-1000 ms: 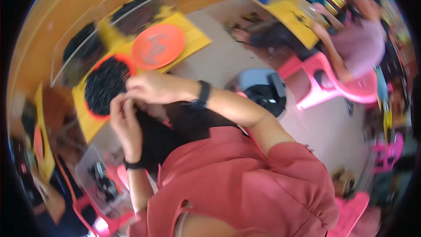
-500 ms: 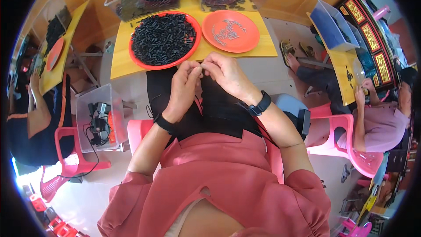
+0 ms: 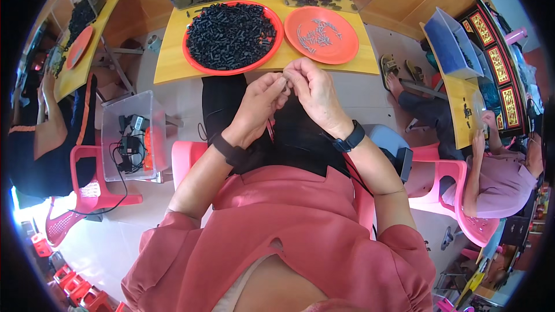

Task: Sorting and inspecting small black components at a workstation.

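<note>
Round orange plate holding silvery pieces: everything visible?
The round, shallow orange plate looks like plastic, with a thin rim. It lies flat on a yellow wood-look table, near the front edge, right of a round red tray, contact unclear. Small silvery pieces lie scattered on it. The right hand is nearest, not touching.

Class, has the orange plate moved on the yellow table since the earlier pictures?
No: against the yellow table, the orange plate shows no clear shift either way, still right of the red tray.
</note>
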{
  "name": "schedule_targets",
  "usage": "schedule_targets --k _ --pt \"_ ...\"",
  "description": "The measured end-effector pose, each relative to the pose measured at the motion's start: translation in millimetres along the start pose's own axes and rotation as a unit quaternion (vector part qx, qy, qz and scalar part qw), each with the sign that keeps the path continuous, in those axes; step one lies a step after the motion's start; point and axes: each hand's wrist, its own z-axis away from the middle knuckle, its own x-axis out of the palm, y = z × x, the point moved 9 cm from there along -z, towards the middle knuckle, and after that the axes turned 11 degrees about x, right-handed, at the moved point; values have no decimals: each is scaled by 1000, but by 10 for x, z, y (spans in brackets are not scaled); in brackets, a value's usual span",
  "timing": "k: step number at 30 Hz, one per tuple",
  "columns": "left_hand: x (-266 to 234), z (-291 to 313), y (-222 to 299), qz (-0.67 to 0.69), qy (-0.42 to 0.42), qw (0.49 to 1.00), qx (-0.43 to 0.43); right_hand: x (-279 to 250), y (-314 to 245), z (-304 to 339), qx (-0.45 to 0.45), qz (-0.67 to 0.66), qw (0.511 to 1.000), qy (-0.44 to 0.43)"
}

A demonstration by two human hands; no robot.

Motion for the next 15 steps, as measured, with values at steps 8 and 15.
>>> schedule_targets --k 8,15 --pt "-52 -10 8 9 11 1000 -3 -305 133 -312 8 -7 999 42" --pt "-81 -31 0 79 0 996 -41 -310 87 -382 -41 29 998 -32"
